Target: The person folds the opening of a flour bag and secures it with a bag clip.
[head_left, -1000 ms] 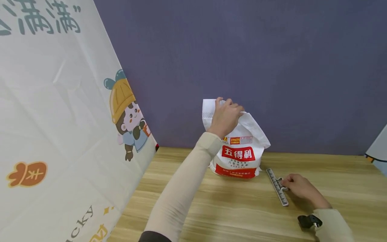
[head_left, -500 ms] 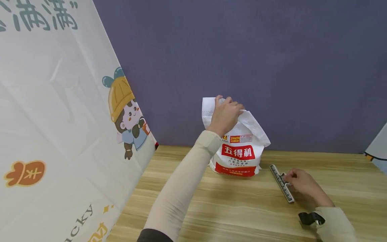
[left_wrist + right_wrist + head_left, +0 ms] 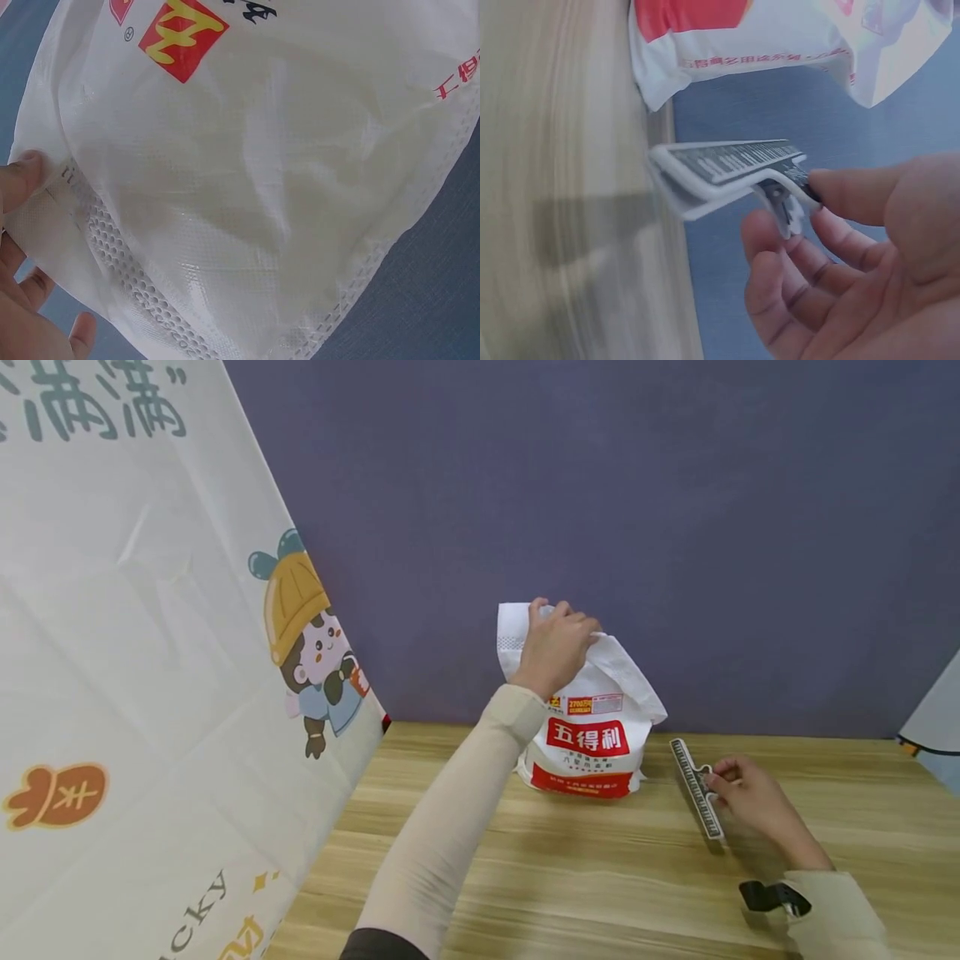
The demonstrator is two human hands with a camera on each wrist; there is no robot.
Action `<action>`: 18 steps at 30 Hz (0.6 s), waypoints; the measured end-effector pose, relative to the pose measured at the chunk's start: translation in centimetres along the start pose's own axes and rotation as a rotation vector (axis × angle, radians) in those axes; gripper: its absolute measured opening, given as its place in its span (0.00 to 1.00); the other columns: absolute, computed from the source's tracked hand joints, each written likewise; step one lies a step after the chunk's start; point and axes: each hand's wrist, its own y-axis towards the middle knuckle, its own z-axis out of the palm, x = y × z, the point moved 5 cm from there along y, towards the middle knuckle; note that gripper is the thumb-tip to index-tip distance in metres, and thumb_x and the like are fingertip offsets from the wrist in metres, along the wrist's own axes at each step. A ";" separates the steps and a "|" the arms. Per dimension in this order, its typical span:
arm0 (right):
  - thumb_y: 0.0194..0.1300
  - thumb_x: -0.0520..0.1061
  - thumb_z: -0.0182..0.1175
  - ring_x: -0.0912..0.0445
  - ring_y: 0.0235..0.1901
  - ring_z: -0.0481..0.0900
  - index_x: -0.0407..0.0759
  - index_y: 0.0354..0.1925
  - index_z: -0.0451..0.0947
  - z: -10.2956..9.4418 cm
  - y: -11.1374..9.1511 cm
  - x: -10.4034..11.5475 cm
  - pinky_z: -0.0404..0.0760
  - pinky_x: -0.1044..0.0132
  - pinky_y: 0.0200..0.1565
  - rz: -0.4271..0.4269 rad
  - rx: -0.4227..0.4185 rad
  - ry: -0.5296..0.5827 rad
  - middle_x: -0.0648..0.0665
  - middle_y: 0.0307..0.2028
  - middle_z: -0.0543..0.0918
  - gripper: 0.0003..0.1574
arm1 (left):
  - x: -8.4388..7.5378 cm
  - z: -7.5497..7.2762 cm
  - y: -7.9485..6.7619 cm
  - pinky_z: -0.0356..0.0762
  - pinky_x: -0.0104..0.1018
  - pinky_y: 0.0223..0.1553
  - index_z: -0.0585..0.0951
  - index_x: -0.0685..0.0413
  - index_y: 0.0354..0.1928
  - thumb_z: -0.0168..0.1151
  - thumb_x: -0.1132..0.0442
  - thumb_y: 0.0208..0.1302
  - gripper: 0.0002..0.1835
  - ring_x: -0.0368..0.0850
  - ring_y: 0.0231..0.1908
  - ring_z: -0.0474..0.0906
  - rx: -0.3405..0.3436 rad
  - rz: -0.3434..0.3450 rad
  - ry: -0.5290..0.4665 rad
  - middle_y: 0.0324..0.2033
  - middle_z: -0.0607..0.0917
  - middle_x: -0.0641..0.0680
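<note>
The white bag (image 3: pixel 588 739) stands upright on the wooden table (image 3: pixel 585 893), its long axis rising from the base to the top edge, its red-printed front facing the person. At the bag's top, the left hand (image 3: pixel 557 647) pinches the gathered rim, thumb on one face and fingers behind it; right of that grip, the bag's upper edge slopes down to a loose corner. To the right of the bag's base, apart from it, is the long clip (image 3: pixel 693 787), its long axis slanting: the far end points toward the wall (image 3: pixel 675 527) behind the bag, the near end back toward the person and slightly right. Its handles point right, away from the bag, and the right hand (image 3: pixel 757 802) pinches them between thumb and fingers. The clip is above the table, its shadow lying apart on the wood
</note>
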 end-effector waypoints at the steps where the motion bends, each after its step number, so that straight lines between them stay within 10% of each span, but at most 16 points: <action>1: 0.79 0.41 0.50 0.54 0.31 0.83 0.21 0.57 0.64 -0.1 0.0 0.1 0.83 0.63 0.32 -0.006 -0.005 0.014 0.29 0.43 0.79 0.23 | 0.0 0.0 0.0 0.58 0.52 0.70 0.86 0.30 0.53 0.57 0.50 0.76 0.12 0.37 0.52 0.78 0.000 0.000 -0.001 0.49 0.89 0.35; 18: 0.80 0.45 0.51 0.68 0.36 0.78 0.25 0.66 0.67 -1.4 -0.4 1.8 0.80 0.71 0.33 -0.085 -0.115 -0.012 0.27 0.49 0.80 0.28 | 0.1 0.1 -0.1 0.58 0.52 0.70 0.86 0.31 0.53 0.55 0.48 0.77 0.13 0.37 0.51 0.78 -0.008 -0.003 -0.015 0.49 0.89 0.36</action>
